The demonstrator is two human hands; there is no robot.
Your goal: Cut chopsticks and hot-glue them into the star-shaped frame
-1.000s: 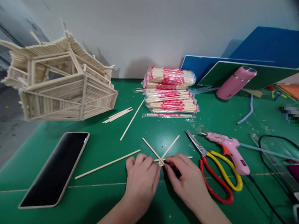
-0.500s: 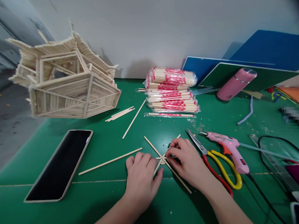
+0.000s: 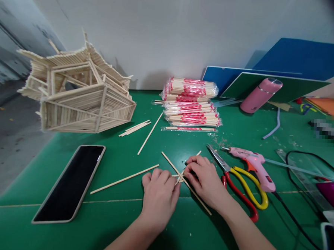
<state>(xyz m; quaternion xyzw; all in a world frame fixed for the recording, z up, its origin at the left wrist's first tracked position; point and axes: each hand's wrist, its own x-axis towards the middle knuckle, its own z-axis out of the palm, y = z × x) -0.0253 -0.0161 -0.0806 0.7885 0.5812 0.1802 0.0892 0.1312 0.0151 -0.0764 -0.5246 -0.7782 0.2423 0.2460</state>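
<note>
Between five and six o'clock on the worktop, crossed sticks lie between the left hand, at their eight o'clock, and the right hand, at three. Both hands' fingers curl close, probably to steady the crossing; whether they pinch, I cannot tell. Scissors lie past three, presumably for easy reach.

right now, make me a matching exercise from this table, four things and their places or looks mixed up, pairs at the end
1. phone
2. scissors
3. bottle
4. crossed sticks

A. pink, in front of a green board
B. between left hand and right hand
C. dark screen facing up
D. one red handle, one yellow

Pairs: 1-C, 2-D, 3-A, 4-B
</note>
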